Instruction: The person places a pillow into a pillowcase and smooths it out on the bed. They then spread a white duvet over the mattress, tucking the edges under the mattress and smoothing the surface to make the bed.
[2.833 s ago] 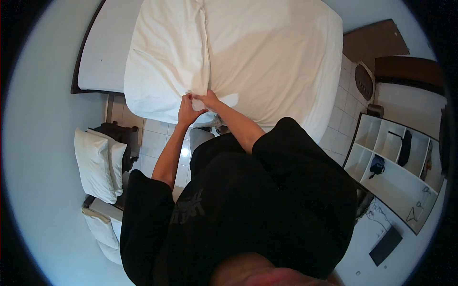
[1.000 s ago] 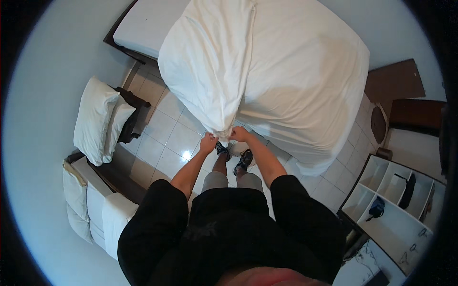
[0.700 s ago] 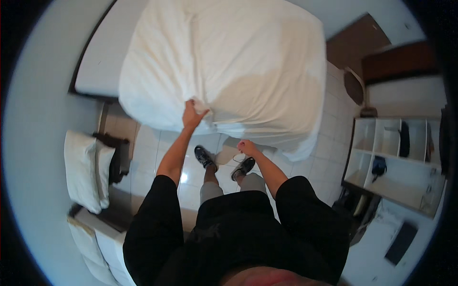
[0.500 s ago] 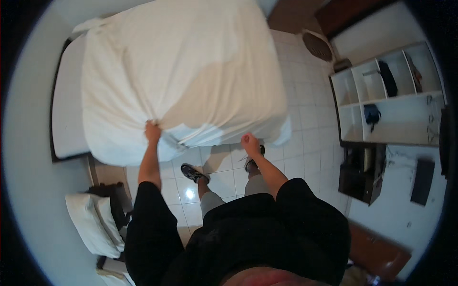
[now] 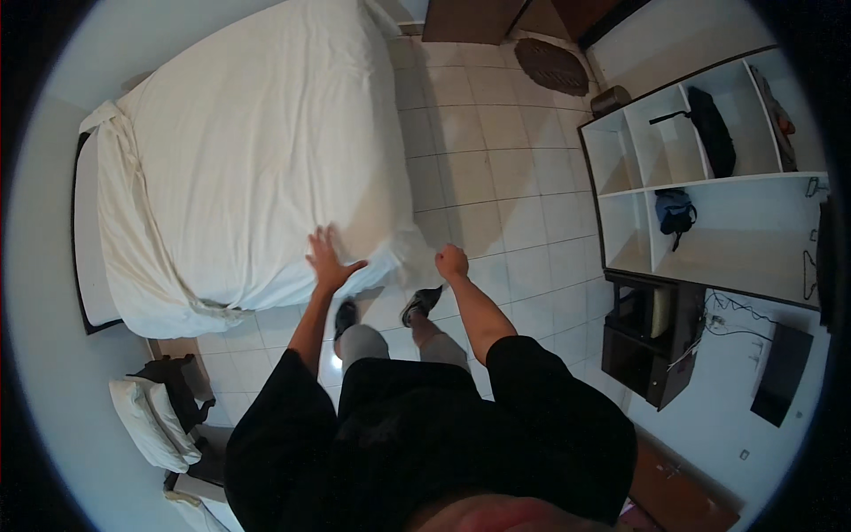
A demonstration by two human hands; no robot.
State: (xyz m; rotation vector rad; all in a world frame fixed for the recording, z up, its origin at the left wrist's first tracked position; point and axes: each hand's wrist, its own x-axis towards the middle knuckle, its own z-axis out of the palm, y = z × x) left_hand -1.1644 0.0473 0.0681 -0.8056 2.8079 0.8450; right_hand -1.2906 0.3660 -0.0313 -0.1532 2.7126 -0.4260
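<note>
White sheet (image 5: 239,168) covers the bed (image 5: 87,239), its near corner hanging down toward the tiled floor (image 5: 496,177). Her left hand (image 5: 328,259) lies flat on that corner with fingers spread, while the right hand (image 5: 452,262) is balled into a fist just beside the sheet's edge, its grip pressed together on nothing I can make out.

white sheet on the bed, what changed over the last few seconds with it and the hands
The white sheet, earlier bunched up and lifted in both hands, now lies spread over the bed. The left hand has let go of its grip and rests flat and open on the sheet's near corner. The right hand has come off it and hangs fisted over the tiled floor. The pillows and white shelf unit stayed put.
</note>
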